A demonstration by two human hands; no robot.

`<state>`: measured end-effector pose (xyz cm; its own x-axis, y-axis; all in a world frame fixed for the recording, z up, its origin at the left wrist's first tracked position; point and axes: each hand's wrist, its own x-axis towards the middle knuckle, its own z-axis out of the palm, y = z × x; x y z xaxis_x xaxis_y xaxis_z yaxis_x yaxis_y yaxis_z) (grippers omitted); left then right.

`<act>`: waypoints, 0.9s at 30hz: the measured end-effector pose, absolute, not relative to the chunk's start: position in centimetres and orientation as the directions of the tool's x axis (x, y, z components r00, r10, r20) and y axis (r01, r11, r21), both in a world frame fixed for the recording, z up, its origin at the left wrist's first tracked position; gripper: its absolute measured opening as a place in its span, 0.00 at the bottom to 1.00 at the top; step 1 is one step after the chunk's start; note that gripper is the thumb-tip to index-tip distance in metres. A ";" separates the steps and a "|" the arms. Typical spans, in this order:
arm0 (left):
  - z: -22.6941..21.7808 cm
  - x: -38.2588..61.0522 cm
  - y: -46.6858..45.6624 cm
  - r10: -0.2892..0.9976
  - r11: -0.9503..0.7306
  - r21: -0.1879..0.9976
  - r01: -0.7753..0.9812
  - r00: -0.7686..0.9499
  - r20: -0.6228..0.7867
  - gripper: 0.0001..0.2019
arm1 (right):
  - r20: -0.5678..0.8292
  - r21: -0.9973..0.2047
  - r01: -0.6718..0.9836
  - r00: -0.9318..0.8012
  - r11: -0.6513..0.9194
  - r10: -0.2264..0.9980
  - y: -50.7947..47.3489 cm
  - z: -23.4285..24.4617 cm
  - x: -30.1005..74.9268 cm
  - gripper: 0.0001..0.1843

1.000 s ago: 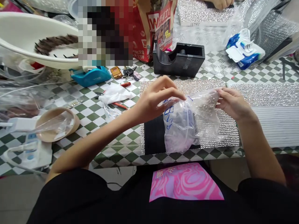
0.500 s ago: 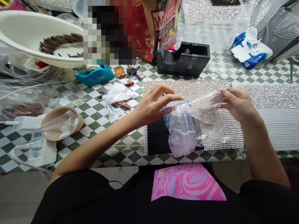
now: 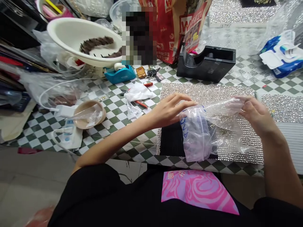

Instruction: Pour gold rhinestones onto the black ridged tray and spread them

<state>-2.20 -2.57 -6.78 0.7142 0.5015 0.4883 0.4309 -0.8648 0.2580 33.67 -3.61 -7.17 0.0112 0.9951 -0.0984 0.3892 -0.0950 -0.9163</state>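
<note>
Since a second ago your view has swung left while both hands keep the clear plastic bag (image 3: 203,129) stretched between them above the rhinestone sheet (image 3: 236,138) on the desk (image 3: 111,119). Your left hand (image 3: 171,110) has its grip pinched shut on the bag's blue-marked edge, and your right hand (image 3: 257,115) has its grip closed on the opposite end; beyond them sits a black tape dispenser (image 3: 208,61), and off past your left hand a tan bowl (image 3: 91,113).
</note>
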 end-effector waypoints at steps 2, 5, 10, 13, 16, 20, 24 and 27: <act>-6.7 -2.4 -2.7 0.515 -0.857 0.284 0.430 0.711 0.478 0.24 | 0.002 -0.898 0.439 0.036 -0.014 0.999 -4.7 -7.0 33.9 0.26; -6.5 -2.8 -3.0 0.526 -0.850 0.317 0.420 0.707 0.472 0.26 | 0.146 -0.862 0.497 0.047 0.103 0.988 -6.8 -6.5 34.0 0.23; -6.3 -4.5 -4.2 0.642 -0.765 0.405 0.501 0.652 0.404 0.31 | 0.232 -0.816 0.556 0.068 0.156 0.970 -9.8 -6.3 34.3 0.24; -5.5 -6.3 -6.1 0.764 -0.645 0.447 0.621 0.551 0.337 0.24 | 0.215 -0.788 0.602 0.077 0.126 0.974 -11.6 -5.7 34.8 0.20; -3.5 -8.4 -9.6 0.893 -0.385 0.574 0.723 0.449 0.032 0.11 | -0.005 -0.766 0.640 -0.101 0.061 0.995 -14.5 -4.0 35.6 0.09; -2.1 -10.1 -15.7 0.486 -0.034 0.642 0.766 0.573 -0.659 0.17 | -0.641 -0.654 0.747 -0.460 -0.122 0.615 -18.7 -2.1 36.9 0.17; -6.1 -9.6 -20.3 0.315 -0.008 0.559 0.829 0.533 -0.786 0.17 | -0.800 -0.510 0.838 -0.381 -0.192 0.464 -21.0 -3.4 37.4 0.25; -10.5 -8.4 -21.7 0.379 -0.017 0.488 0.873 0.458 -0.804 0.18 | -0.859 -0.443 0.880 -0.362 -0.169 0.362 -22.5 -6.7 36.2 0.22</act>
<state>-8.38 -21.74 -10.47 0.4576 0.3790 -0.8043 0.8725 -0.0173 0.4882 36.17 -22.46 -6.70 -0.3625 0.3618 -0.8589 0.8805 -0.1692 -0.4428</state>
